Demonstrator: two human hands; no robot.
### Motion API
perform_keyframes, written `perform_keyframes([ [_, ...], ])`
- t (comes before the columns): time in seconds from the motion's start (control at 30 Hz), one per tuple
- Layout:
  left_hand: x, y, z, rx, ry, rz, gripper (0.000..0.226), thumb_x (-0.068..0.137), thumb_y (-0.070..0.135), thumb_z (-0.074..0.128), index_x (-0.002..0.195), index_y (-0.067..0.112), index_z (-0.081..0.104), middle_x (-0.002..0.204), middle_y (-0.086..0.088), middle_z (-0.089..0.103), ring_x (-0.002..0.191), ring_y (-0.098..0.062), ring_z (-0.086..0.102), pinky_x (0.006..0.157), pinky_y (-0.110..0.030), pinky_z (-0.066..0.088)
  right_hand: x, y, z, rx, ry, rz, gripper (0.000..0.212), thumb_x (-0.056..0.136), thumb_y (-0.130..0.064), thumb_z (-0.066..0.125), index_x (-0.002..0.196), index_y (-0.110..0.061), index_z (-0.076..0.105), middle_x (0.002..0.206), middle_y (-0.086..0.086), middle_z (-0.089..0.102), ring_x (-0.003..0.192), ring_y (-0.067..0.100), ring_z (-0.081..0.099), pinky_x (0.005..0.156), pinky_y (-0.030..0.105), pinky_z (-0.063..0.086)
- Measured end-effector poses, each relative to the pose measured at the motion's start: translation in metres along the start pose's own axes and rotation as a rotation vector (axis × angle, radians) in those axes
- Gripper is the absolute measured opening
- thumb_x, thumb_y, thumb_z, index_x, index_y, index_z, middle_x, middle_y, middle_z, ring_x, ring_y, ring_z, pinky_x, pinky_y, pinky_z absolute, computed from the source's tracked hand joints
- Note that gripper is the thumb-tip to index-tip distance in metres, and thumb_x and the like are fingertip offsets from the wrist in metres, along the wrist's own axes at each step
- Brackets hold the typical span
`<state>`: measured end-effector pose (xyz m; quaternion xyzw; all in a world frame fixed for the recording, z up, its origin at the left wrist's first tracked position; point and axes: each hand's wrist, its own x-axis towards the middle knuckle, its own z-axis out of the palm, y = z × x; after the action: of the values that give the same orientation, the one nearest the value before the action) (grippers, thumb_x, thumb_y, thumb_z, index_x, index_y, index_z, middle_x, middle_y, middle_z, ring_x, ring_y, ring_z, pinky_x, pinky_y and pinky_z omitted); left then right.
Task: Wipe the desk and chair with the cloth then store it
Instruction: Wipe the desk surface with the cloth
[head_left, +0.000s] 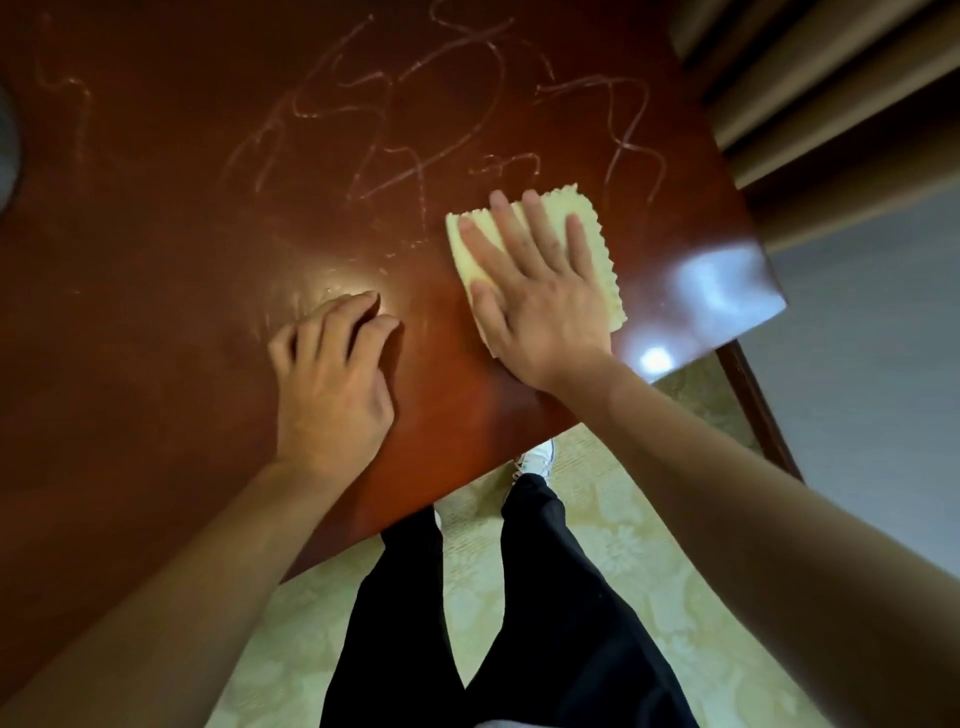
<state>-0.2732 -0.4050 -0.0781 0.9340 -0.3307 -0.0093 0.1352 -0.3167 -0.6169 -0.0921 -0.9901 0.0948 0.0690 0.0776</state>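
Left hand (332, 384) rests on the glossy reddish desk (156, 260), fingers loosely bent, holding nothing. Right hand (535, 296) presses flat, fingers spread, on a pale yellow cloth (597, 249) (zigzag edges) near the desk's right corner.

Carpeted room: wooden desk (156, 312), curtains (831, 104)

Much of the cloth (582, 249) is covered by the right hand (535, 306) pressed flat on it, so only its scalloped margins are seen. The desk (182, 364) is cut off by the top and left edges of the picture, and a grey rounded object (8, 150) at the desk's far left is truncated and cannot be identified. Beyond the desk's near edge, one white shoe (537, 460) is partly hidden by the black trousers (545, 597).
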Motion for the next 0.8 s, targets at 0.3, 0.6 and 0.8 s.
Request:
perform_keyframes([
  [0.3,0.052,0.115,0.027,-0.051,0.044,-0.054,0.039,0.079,0.012,0.050,0.115,0.015,0.064,0.134,-0.006,0.057,0.122,-0.026,0.050,0.100,-0.042,0.030,-0.003,0.105,-0.023,0.048,0.055,0.341,0.057,0.102,-0.042,0.015,0.158,-0.029,0.014,0.166,0.004,0.009,0.153,0.028,0.000,0.121,0.055,0.003],
  [0.6,0.051,0.124,0.044,0.008,-0.016,-0.134,0.035,0.090,0.017,0.049,0.123,0.012,0.058,0.141,-0.007,0.052,0.132,-0.025,0.048,0.104,-0.046,0.031,0.007,0.118,-0.021,0.017,-0.015,0.011,0.058,0.100,-0.044,0.016,0.157,-0.033,0.015,0.166,0.002,0.007,0.153,0.024,-0.001,0.122,0.050,-0.003],
  [0.8,0.052,0.125,0.041,0.000,-0.019,-0.160,0.037,0.089,0.019,0.050,0.124,0.013,0.060,0.141,-0.007,0.053,0.132,-0.025,0.048,0.105,-0.045,0.031,0.056,0.117,-0.032,0.159,0.159,0.174,0.059,0.098,-0.036,0.030,0.156,-0.022,0.024,0.164,0.017,0.011,0.152,0.033,0.004,0.121,0.055,0.005],
])
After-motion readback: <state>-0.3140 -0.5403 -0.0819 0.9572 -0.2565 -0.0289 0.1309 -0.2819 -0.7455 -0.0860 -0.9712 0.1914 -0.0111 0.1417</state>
